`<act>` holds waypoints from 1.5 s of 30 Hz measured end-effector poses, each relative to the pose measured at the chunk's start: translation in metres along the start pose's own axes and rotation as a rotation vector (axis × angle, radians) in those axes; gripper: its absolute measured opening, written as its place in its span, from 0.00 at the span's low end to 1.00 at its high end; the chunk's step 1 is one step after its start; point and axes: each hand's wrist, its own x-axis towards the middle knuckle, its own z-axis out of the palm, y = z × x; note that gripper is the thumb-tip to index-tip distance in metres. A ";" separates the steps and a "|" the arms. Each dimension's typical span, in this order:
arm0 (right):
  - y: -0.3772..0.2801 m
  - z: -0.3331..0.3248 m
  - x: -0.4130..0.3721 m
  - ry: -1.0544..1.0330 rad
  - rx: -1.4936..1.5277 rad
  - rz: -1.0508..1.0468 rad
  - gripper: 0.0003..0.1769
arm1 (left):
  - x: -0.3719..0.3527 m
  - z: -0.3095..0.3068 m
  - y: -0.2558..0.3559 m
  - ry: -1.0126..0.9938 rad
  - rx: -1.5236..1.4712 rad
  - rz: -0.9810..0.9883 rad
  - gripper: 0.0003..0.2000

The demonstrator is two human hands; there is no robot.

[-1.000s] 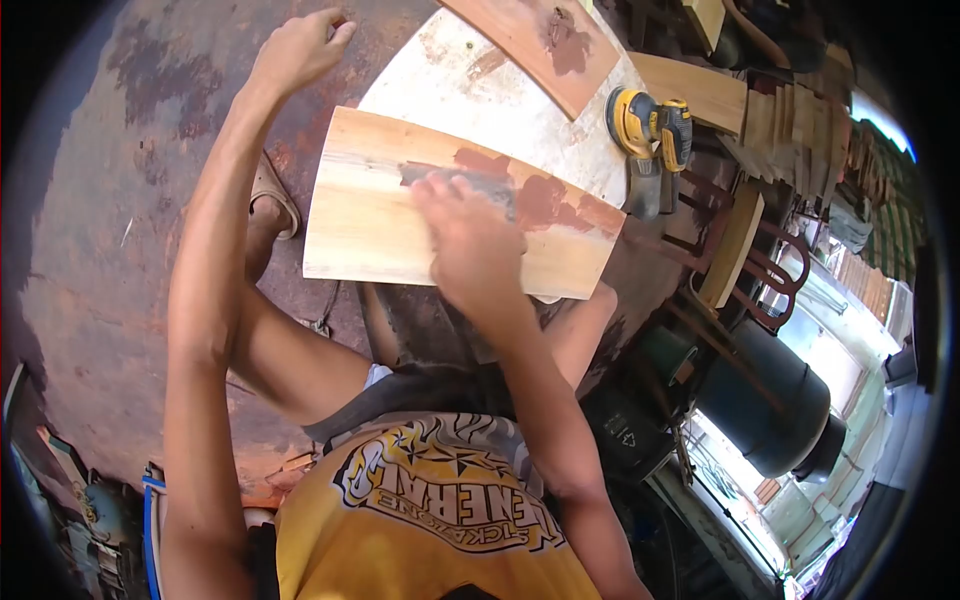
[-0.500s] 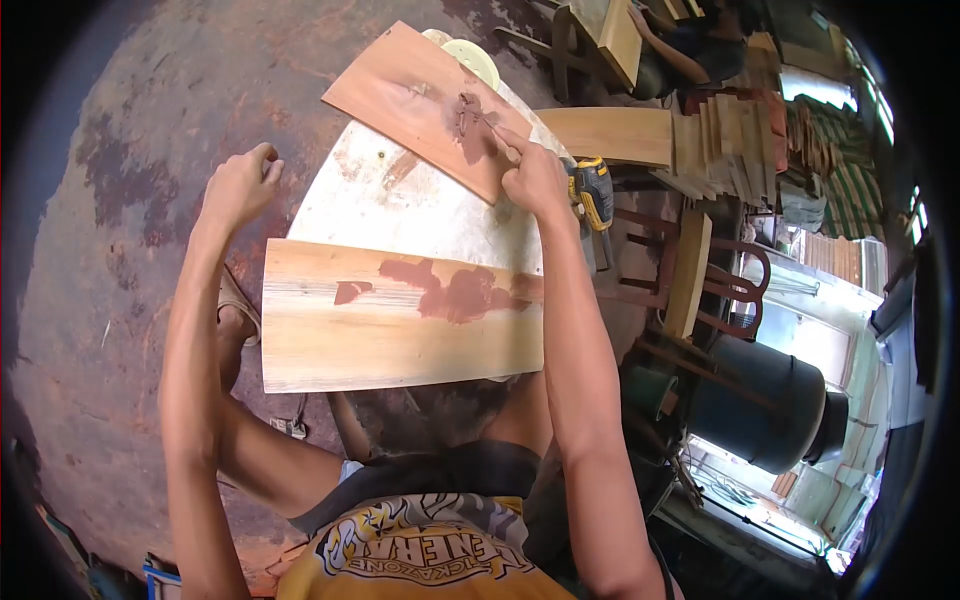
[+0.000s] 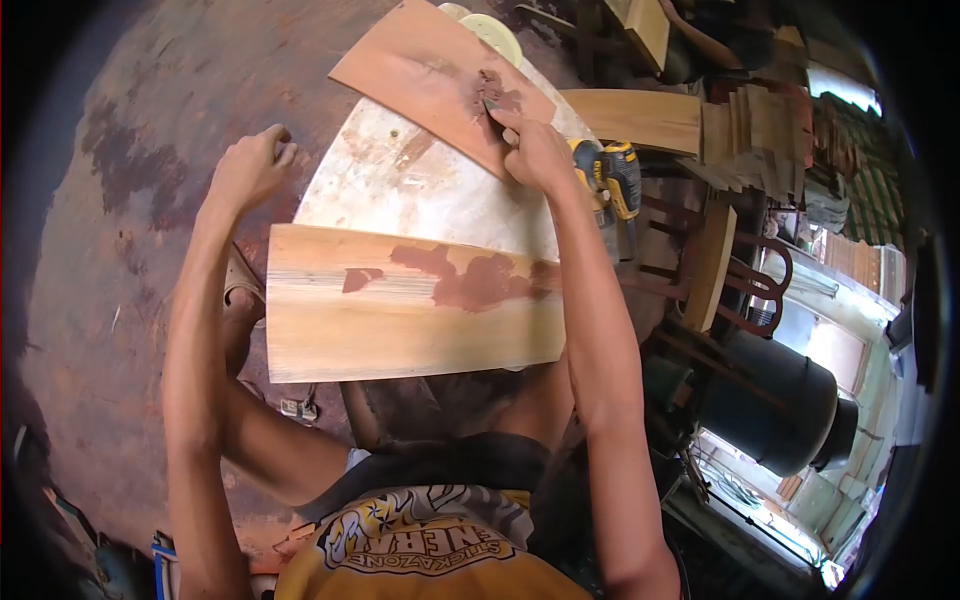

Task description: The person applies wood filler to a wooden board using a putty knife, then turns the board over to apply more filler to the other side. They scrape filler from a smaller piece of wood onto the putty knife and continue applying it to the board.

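My right hand (image 3: 535, 152) is closed around a small putty knife (image 3: 490, 108), mostly hidden by the fingers. The index finger lies along the knife, and its tip is at a mound of reddish-brown putty (image 3: 487, 88) on the upper wooden board (image 3: 415, 65). My left hand (image 3: 255, 165) hangs in the air left of the boards, fingers curled, with nothing visible in it. Nearer my lap lies a paler wooden board (image 3: 400, 335) with smeared patches of brown filler (image 3: 480, 280) along its upper half.
Both boards lie on a stained white tabletop (image 3: 370, 180). A yellow-and-black cordless drill (image 3: 615, 180) is right of my right hand, and a pale round lid (image 3: 495, 38) sits behind the upper board. Stacked planks (image 3: 740, 140), a dark drum (image 3: 770, 400) and another person's arm (image 3: 700, 35) are at right.
The view has shifted a little, moving the boards and drill up and right in the picture. My right hand stays at the putty, with the knife tip slightly moved. My left hand remains curled.
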 end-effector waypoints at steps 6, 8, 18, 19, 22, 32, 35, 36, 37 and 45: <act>-0.019 -0.020 -0.062 -0.022 0.191 -0.108 0.34 | 0.003 0.005 -0.021 -0.015 0.024 0.013 0.17; -0.052 -0.020 -0.105 0.133 0.203 -0.274 0.26 | 0.001 -0.001 -0.023 -0.040 0.081 -0.004 0.17; -0.157 0.039 -0.206 0.101 0.131 -0.327 0.32 | -0.023 0.003 -0.028 -0.027 0.268 -0.149 0.19; -0.163 0.040 -0.207 0.088 0.134 -0.338 0.31 | -0.025 0.003 -0.028 -0.006 0.262 -0.165 0.19; -0.180 0.044 -0.203 0.085 0.115 -0.361 0.30 | -0.033 0.005 -0.030 -0.007 0.272 -0.166 0.19; -0.203 0.077 -0.214 0.036 -0.027 -0.399 0.22 | -0.027 0.002 -0.032 0.058 0.247 -0.141 0.18; -0.204 0.063 -0.214 -0.008 0.013 -0.396 0.22 | -0.027 0.000 -0.029 0.072 0.221 -0.149 0.18; -0.206 0.056 -0.207 0.035 0.025 -0.385 0.22 | -0.027 0.000 -0.029 0.060 0.214 -0.157 0.18; -0.207 0.051 -0.202 0.069 0.040 -0.373 0.21 | -0.029 0.000 -0.029 0.042 0.205 -0.170 0.17; -0.204 0.051 -0.182 -0.141 0.122 -0.352 0.28 | -0.045 -0.002 -0.035 0.050 0.231 -0.177 0.18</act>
